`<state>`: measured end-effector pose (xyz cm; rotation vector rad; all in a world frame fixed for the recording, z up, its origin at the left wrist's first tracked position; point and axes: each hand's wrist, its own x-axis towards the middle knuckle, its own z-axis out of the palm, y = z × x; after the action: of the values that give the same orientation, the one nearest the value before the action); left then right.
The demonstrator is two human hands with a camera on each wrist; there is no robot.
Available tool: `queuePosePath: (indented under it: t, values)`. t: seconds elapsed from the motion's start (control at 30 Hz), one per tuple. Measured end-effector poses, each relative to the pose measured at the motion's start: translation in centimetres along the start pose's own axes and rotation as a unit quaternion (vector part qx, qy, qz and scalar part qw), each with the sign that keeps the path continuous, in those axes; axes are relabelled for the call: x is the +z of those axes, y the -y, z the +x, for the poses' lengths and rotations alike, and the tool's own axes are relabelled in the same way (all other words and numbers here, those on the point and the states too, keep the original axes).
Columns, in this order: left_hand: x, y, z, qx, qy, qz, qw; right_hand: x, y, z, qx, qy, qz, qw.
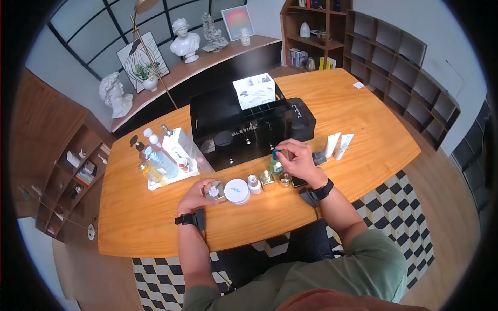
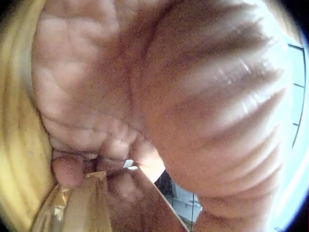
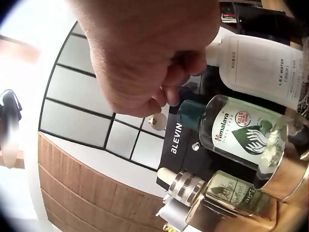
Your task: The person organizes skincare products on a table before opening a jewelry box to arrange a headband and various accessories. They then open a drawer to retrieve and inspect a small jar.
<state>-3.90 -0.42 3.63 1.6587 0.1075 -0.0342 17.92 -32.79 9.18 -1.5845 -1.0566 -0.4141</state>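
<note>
My left hand (image 1: pixel 196 196) grips a squarish, clear-and-gold container (image 1: pixel 215 191) with a pale decoration on top, at the left end of a row of cosmetics. In the left wrist view its gold side (image 2: pixel 77 208) shows beneath the palm (image 2: pixel 120 87). My right hand (image 1: pixel 298 159) is over the green hand-sanitizer bottle (image 1: pixel 276 167), which stands upright. Curled fingertips are right at its dark green cap (image 3: pixel 190 114) in the right wrist view; I cannot tell whether they pinch it. Beside that bottle stand a gold-collared dropper bottle (image 3: pixel 231 195) and a frosted L.B.K WATER bottle (image 3: pixel 260 67).
Between the hands are a round white jar (image 1: pixel 237 191) and a small white bottle (image 1: pixel 254 184). A black case (image 1: pixel 228 137) stands behind them, with a white box (image 1: pixel 254 93) on top. Several pump bottles fill a white tray (image 1: pixel 176 179) at left; two white tubes (image 1: pixel 343 147) stand at right.
</note>
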Motion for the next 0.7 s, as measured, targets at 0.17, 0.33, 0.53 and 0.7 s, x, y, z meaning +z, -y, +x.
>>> queuePosePath:
  t: [0.17, 0.33, 0.53, 0.7]
  values:
    - [0.0, -0.2, 0.0, -0.007, -0.001, -0.017, 1.000, 0.0, 0.2, -0.1, 0.000, 0.038, -0.027, 0.999]
    - [-0.2, -0.1, 0.0, -0.016, 0.004, -0.016, 1.000, 0.5, -0.2, -0.3, -0.051, 0.012, -0.017, 0.999]
    - [-0.2, 0.4, 0.1, -0.011, 0.002, -0.032, 0.999, 0.2, -0.2, -0.2, -0.049, 0.040, -0.056, 0.996]
    - [-0.6, 0.7, 0.1, -0.007, 0.000, 0.012, 1.000, 0.4, 0.0, -0.3, -0.022, 0.048, -0.064, 0.997]
